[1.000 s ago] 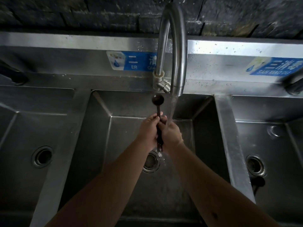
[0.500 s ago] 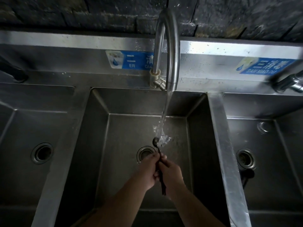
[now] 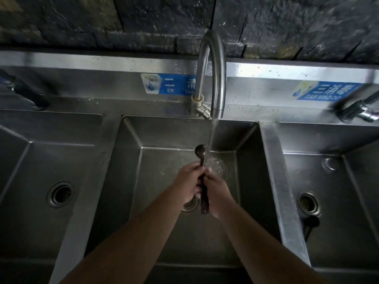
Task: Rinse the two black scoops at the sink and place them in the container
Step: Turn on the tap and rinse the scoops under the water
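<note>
Over the middle sink basin (image 3: pixel 155 201) I hold a black scoop (image 3: pixel 201 151) upright, bowl at the top, long handle running down between my palms. My left hand (image 3: pixel 189 181) and my right hand (image 3: pixel 217 191) are both closed around its handle. Water streams from the curved steel tap (image 3: pixel 215 78) just right of the scoop's bowl and splashes on my right hand. A second black scoop (image 3: pixel 309 224) lies in the right basin beside its drain. No container is in view.
Three steel basins sit side by side, each with a round drain; a steel divider (image 3: pixel 281 191) separates the middle from the right one. Another tap (image 3: pixel 361 110) juts in at the right, a dark one (image 3: pixel 24 93) at the left. Blue labels are stuck on the backsplash.
The hands and scoop have risen back up toward the tap after dipping low in the basin. The stream now runs beside the scoop's bowl onto the right hand instead of hitting the bowl.
</note>
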`<state>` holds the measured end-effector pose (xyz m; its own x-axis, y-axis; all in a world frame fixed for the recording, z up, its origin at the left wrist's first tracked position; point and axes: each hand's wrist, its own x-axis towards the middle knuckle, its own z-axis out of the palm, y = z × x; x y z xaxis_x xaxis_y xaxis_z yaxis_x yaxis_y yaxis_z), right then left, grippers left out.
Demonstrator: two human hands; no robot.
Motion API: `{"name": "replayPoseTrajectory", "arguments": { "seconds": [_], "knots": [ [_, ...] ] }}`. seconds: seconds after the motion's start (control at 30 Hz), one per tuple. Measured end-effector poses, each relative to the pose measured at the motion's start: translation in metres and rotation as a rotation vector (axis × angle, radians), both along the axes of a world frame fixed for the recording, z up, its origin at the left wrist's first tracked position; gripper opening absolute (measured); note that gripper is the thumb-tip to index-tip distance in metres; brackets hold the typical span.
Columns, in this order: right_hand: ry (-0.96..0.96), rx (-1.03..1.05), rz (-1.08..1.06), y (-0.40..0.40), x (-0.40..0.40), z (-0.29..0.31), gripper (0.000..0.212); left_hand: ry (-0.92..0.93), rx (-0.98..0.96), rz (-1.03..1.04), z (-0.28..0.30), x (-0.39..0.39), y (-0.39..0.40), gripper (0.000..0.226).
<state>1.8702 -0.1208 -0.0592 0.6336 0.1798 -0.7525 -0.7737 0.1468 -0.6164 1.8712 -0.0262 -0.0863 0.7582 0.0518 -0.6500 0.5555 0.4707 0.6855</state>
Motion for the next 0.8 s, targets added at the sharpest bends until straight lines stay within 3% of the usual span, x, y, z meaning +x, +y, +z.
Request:
{"name": "replayPoseTrajectory", "arguments": {
  "seconds": [0.2, 0.37, 0.5, 0.67, 0.8],
  "knots": [
    [-0.17, 0.043, 0.04, 0.012, 0.049, 0.023, 0.027, -0.119, 0.017, 0.034, 0.025, 0.05, 0.019, 0.024],
    [-0.232, 0.148, 0.036, 0.027, 0.076, 0.038, 0.044, -0.19, 0.032, 0.084, 0.045, 0.076, 0.032, 0.028],
    [-0.197, 0.217, -0.015, 0.029, 0.074, 0.037, 0.043, -0.191, 0.014, 0.095, 0.044, 0.075, 0.031, 0.028],
    [-0.022, 0.263, 0.04, -0.002, 0.037, 0.018, 0.026, 0.0, 0.036, 0.01, 0.018, 0.041, 0.017, 0.024],
    [0.105, 0.234, 0.054, -0.023, 0.005, 0.008, 0.025, -0.046, 0.039, 0.016, 0.0, 0.014, 0.004, 0.012]
  ]
}}
